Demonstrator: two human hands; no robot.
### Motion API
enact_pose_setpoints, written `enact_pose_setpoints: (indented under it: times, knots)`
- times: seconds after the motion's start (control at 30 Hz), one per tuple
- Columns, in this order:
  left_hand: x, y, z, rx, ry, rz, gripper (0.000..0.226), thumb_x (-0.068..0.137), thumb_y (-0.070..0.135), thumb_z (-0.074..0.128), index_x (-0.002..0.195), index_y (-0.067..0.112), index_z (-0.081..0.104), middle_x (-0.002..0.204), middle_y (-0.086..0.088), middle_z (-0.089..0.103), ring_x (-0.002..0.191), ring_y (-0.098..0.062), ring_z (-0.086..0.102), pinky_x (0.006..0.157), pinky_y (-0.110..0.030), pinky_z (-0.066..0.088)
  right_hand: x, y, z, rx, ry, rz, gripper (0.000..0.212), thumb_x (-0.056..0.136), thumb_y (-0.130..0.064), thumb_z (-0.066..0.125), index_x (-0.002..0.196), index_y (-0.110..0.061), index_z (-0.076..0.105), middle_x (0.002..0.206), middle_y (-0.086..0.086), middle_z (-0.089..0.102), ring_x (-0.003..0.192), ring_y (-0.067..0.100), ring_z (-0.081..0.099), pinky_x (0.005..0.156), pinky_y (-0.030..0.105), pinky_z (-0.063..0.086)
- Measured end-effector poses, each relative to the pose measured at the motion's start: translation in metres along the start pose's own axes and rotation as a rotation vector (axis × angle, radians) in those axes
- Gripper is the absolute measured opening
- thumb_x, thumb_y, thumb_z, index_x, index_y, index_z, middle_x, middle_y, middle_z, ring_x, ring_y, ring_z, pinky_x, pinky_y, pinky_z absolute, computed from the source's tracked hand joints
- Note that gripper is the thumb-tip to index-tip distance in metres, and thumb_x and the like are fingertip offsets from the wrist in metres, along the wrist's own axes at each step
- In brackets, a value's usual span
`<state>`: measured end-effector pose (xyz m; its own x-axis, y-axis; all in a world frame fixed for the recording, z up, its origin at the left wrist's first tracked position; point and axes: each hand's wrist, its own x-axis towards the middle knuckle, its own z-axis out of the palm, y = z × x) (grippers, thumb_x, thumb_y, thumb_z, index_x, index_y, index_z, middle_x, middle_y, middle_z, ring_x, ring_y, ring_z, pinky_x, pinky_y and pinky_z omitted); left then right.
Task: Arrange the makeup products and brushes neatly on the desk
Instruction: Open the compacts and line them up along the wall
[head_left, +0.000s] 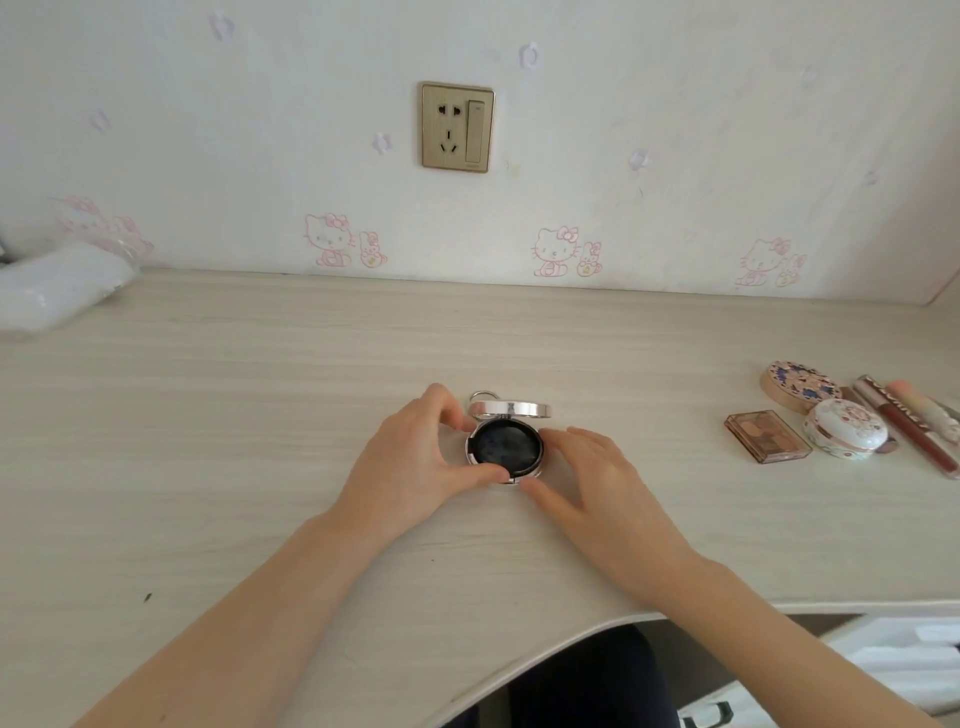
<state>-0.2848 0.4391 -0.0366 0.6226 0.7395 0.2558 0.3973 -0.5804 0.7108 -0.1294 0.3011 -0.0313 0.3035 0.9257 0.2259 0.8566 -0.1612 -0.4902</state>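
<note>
1. Hands meet around a round compact (505, 451) at the middle of the pale wood-grain desk (234, 415). It lies open, with a dark pad showing in its base.
2. Its silver lid (511, 409) stands upright on the far side, a small ring at its left end.
3. The left hand (415, 457) grips the base, with the forefinger curled against the far left rim and the thumb pressed to the near rim.
4. The right hand (597, 483) lies at the base's right side, fingers loosely extended. Its fingertips and thumb tip reach the rim without closing on it.
5. Well apart to the right lies a cluster. A brown eyeshadow palette (768, 435) is nearest the hands, with a white domed case (844, 428) just right of it and a floral-topped case (800, 392) behind.
6. A red lip gloss tube (904, 423) and a pink stick (922, 408) lie side by side at the right edge.
7. A white wrapped bundle (57, 286) sits at the far left by the wall, and a gold wall socket (457, 127) hangs above the desk.
</note>
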Motion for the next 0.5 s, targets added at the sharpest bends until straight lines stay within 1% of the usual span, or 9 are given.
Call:
enact_pose_setpoints:
  times: [0.07, 0.13, 0.2, 0.23, 0.27, 0.3, 0.37, 0.43, 0.5]
  knots:
    - [0.0, 0.0, -0.001, 0.05, 0.013, 0.009, 0.046, 0.051, 0.063, 0.076, 0.084, 0.039, 0.055, 0.098, 0.017, 0.064, 0.093, -0.001, 0.057, 0.082, -0.029, 0.047, 0.0, -0.002, 0.002, -0.08, -0.007, -0.05, 0.055, 0.09, -0.045, 0.056, 0.138, -0.021, 0.043, 0.139, -0.012, 0.047, 0.134, 0.01, 0.03, 0.109, 0.012, 0.018]
    - [0.0, -0.001, -0.002, 0.074, 0.022, 0.028, 0.043, 0.055, 0.061, 0.076, 0.091, 0.04, 0.066, 0.098, 0.02, 0.06, 0.096, 0.002, 0.056, 0.086, -0.02, 0.044, 0.002, -0.002, 0.003, -0.098, 0.014, -0.075, 0.058, 0.09, -0.044, 0.057, 0.14, -0.02, 0.042, 0.141, -0.01, 0.045, 0.134, 0.01, 0.031, 0.111, 0.015, 0.02]
    - [-0.001, 0.0, -0.002, 0.095, 0.005, 0.073, 0.047, 0.061, 0.059, 0.074, 0.103, 0.038, 0.068, 0.096, 0.03, 0.055, 0.1, 0.007, 0.051, 0.085, -0.005, 0.036, 0.006, -0.003, 0.004, -0.11, 0.026, -0.096, 0.055, 0.091, -0.042, 0.056, 0.14, -0.019, 0.044, 0.14, -0.008, 0.047, 0.132, 0.013, 0.035, 0.11, 0.02, 0.026]
    - [-0.002, 0.0, -0.002, 0.12, -0.011, 0.105, 0.049, 0.066, 0.057, 0.073, 0.11, 0.036, 0.067, 0.098, 0.032, 0.054, 0.103, 0.009, 0.048, 0.086, -0.001, 0.032, 0.008, -0.002, 0.005, -0.113, 0.031, -0.104, 0.053, 0.092, -0.041, 0.056, 0.139, -0.019, 0.045, 0.139, -0.007, 0.047, 0.131, 0.015, 0.037, 0.11, 0.022, 0.028]
    - [-0.002, 0.0, -0.001, 0.155, -0.029, 0.137, 0.052, 0.07, 0.055, 0.072, 0.117, 0.034, 0.064, 0.104, 0.031, 0.055, 0.107, 0.008, 0.045, 0.088, 0.002, 0.028, 0.011, -0.002, 0.005, -0.113, 0.038, -0.11, 0.051, 0.093, -0.038, 0.057, 0.138, -0.018, 0.047, 0.139, -0.005, 0.048, 0.13, 0.016, 0.038, 0.109, 0.023, 0.03]
    - [-0.001, -0.001, 0.0, 0.198, -0.045, 0.165, 0.054, 0.075, 0.052, 0.07, 0.124, 0.031, 0.06, 0.114, 0.027, 0.057, 0.114, 0.006, 0.042, 0.091, 0.002, 0.025, 0.014, -0.001, 0.006, -0.112, 0.044, -0.112, 0.049, 0.093, -0.036, 0.057, 0.137, -0.018, 0.048, 0.139, -0.005, 0.049, 0.13, 0.018, 0.04, 0.109, 0.024, 0.031]
    - [0.002, -0.002, 0.001, 0.281, -0.051, 0.197, 0.054, 0.084, 0.047, 0.064, 0.133, 0.027, 0.053, 0.131, 0.018, 0.054, 0.124, 0.001, 0.039, 0.099, -0.005, 0.025, 0.022, 0.001, 0.008, -0.112, 0.049, -0.117, 0.046, 0.094, -0.032, 0.057, 0.137, -0.017, 0.049, 0.138, -0.003, 0.049, 0.129, 0.019, 0.041, 0.108, 0.024, 0.032]
    - [0.006, -0.003, 0.003, 0.349, -0.04, 0.197, 0.053, 0.09, 0.046, 0.057, 0.138, 0.026, 0.048, 0.138, 0.016, 0.049, 0.129, -0.003, 0.036, 0.103, -0.015, 0.03, 0.032, 0.004, 0.009, -0.112, 0.042, -0.129, 0.045, 0.094, -0.03, 0.057, 0.136, -0.016, 0.049, 0.138, -0.002, 0.05, 0.129, 0.021, 0.041, 0.108, 0.024, 0.032]
    - [0.014, -0.003, 0.004, 0.418, -0.025, 0.2, 0.05, 0.093, 0.045, 0.051, 0.139, 0.025, 0.045, 0.14, 0.014, 0.048, 0.131, -0.007, 0.037, 0.103, -0.02, 0.032, 0.045, 0.006, 0.011, -0.118, 0.02, -0.144, 0.045, 0.095, -0.029, 0.055, 0.137, -0.015, 0.048, 0.139, -0.001, 0.049, 0.13, 0.021, 0.04, 0.107, 0.023, 0.03]
